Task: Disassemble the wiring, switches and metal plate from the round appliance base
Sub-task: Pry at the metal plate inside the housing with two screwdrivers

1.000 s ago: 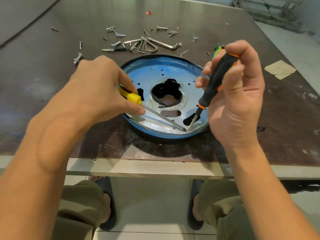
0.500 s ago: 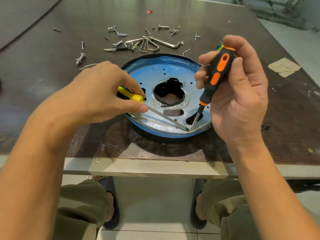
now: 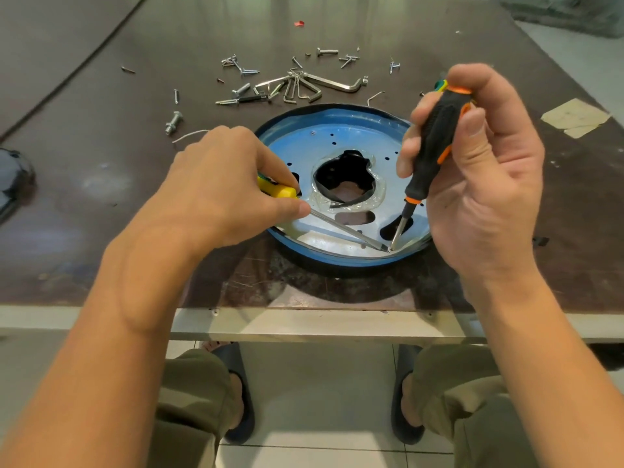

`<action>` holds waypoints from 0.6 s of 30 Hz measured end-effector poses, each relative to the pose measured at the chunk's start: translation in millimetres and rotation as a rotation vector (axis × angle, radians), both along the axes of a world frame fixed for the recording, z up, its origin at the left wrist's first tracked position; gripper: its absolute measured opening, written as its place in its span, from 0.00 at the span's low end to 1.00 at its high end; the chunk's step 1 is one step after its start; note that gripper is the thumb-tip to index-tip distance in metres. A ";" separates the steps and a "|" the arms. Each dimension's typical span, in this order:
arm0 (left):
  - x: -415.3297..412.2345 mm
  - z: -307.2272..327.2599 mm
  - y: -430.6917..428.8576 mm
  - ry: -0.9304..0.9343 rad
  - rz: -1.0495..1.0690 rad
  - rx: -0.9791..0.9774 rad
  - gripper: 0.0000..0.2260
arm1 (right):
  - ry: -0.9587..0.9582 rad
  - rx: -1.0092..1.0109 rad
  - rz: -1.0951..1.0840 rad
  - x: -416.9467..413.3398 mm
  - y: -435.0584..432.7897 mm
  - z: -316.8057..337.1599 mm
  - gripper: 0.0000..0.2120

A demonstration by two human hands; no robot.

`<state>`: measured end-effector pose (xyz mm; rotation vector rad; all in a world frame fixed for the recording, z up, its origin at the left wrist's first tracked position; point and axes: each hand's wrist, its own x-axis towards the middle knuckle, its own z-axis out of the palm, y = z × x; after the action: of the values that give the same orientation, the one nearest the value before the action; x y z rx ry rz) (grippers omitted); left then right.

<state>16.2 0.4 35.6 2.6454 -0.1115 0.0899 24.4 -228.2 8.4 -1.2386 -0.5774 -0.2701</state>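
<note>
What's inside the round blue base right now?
Inside the base: a shiny metal plate with a black middle opening; the yellow screwdriver and black screwdriver meet tips near its front rim. The left hand hides the left side.

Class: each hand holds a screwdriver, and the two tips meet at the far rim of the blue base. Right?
No: in the head view the tips meet at the near rim of the blue base; left hand holds the yellow screwdriver, right hand the black screwdriver.

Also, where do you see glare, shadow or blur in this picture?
Head view: white glare on the near part of the plate; dull sheen on the table; soft shadow before the plate; left hand and right hand sharp; dark thing at the left edge blurred.
</note>
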 end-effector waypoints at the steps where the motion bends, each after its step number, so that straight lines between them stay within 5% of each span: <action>1: -0.2 -1.2 0.3 -0.009 0.005 0.001 0.13 | 0.016 0.012 0.001 0.0 -0.4 -0.3 0.12; 10: 0.6 -4.1 2.5 -0.003 -0.012 -0.001 0.15 | 0.091 0.170 0.041 0.7 -2.4 0.0 0.09; 18: 1.3 -3.4 3.2 -0.004 -0.021 -0.002 0.17 | 0.059 0.118 -0.086 7.4 -4.7 -3.6 0.11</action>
<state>17.5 3.6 32.2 2.6414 -0.1400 0.0890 31.8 -232.9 4.9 -1.1545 -0.4514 -0.3346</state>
